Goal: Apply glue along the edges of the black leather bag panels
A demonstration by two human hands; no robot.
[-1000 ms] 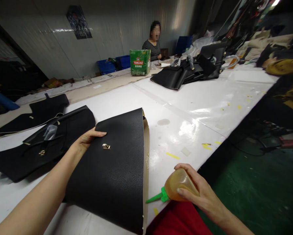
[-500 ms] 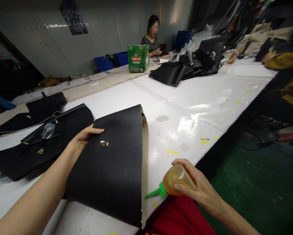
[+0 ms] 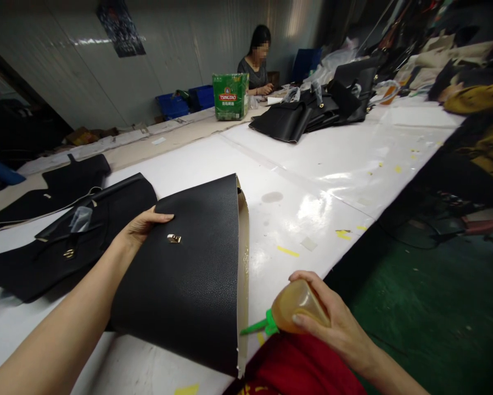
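Head camera gives me, from my distant seat, a clear look at both hands. On the near left side of the white, shiny table (image 3: 279, 225) is a large black grained-leather piece (image 3: 192, 274), which bears one small gold-coloured metal clasp (image 3: 174, 238). Its right side shows a pale beige edge strip (image 3: 243, 285) with some glistening, wet-looking spots; I cannot be sure what they are.

The left hand (image 3: 143, 224) grips the far left edge of this piece, with the thumb on top; the other fingers are hidden behind it. The right hand (image 3: 337, 315) is wrapped around a soft, half-transparent bottle of amber liquid (image 3: 296, 304). Its long green nozzle (image 3: 252, 328) points to the left, with the tip at the near part of the strip. I cannot tell if it touches or is only just beside.

Compared with one second ago, the view has shifted slightly, but the nozzle has hardly moved along the strip. For the work in hand, I judge that the bottle is being kept steady at this near part, while the left hand keeps its hold. At the far side, behind a green printed box (image 3: 230, 104), the person in a dark grey top (image 3: 252, 71) now bends the head lower. More black leather pieces (image 3: 127, 203) lie at left, unhandled.
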